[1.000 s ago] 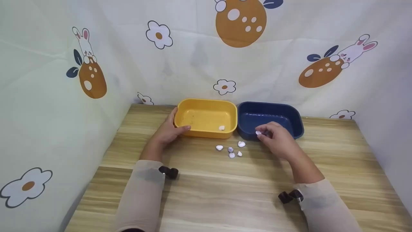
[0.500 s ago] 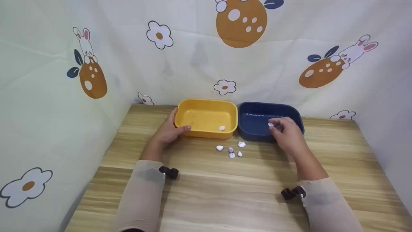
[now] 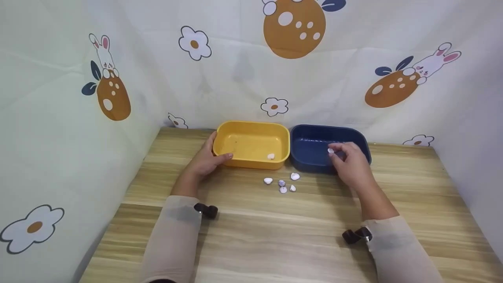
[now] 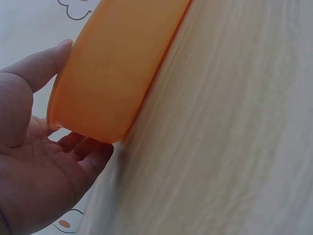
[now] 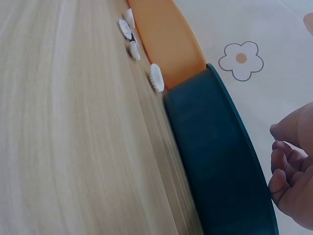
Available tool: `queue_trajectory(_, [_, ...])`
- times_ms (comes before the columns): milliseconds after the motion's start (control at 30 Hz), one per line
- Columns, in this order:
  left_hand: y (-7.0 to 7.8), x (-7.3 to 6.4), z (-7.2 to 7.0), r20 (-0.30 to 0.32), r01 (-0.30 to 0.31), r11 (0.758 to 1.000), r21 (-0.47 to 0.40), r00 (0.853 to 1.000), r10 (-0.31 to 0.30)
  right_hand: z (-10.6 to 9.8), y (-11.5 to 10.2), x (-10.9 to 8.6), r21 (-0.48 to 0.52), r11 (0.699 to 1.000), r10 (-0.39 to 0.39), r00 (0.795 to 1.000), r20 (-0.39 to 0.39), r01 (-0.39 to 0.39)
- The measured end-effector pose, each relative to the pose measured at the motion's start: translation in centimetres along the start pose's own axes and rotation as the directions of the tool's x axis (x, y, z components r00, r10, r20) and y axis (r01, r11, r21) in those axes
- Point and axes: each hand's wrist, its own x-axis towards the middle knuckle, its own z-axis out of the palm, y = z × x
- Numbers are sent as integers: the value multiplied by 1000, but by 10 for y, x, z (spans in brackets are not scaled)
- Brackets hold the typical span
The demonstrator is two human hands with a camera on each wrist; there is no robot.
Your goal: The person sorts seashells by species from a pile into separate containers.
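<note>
My left hand [image 3: 204, 159] holds the left end of a yellow plastic bin [image 3: 251, 163]; the thumb lies on its near rim and the fingers go round the end wall. One white seashell [image 3: 271, 156] lies inside that bin. Between thumb and fingertips my right hand [image 3: 352, 167] pinches another small white shell [image 3: 330, 151], held over the dark blue bin [image 3: 308, 164]. In the right wrist view the right fingers [image 5: 288, 169] are beyond the blue bin's rim, and the shell is hidden there. Several loose shells [image 3: 282, 183] lie on the table before the bins.
Both bins stand side by side at the back of the wood-grain table [image 3: 251, 236], the blue one on the right. Behind them hangs a printed cloth [image 3: 235, 78] with flowers and rabbits, which also covers the sides.
My right hand has moved to the right with the pinched shell, from the blue bin's front left to over its middle, then stayed there. The left hand and both bins keep their places.
</note>
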Motion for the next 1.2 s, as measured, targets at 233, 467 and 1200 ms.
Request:
queue_trajectory(233, [-1, -1, 1, 3, -16, 998, -56, 1000, 16, 1, 0, 0, -18, 1000, -24, 1000, 11, 24])
queue_trajectory(467, [0, 0, 1, 5, 5, 998, -69, 1000, -4, 7, -6, -4, 0, 998, -59, 997, 44, 59])
queue_trajectory(1200, [2, -3, 0, 1, 29, 999, 16, 1000, -29, 51, -40, -31, 150, 984, -135, 947, 290, 95])
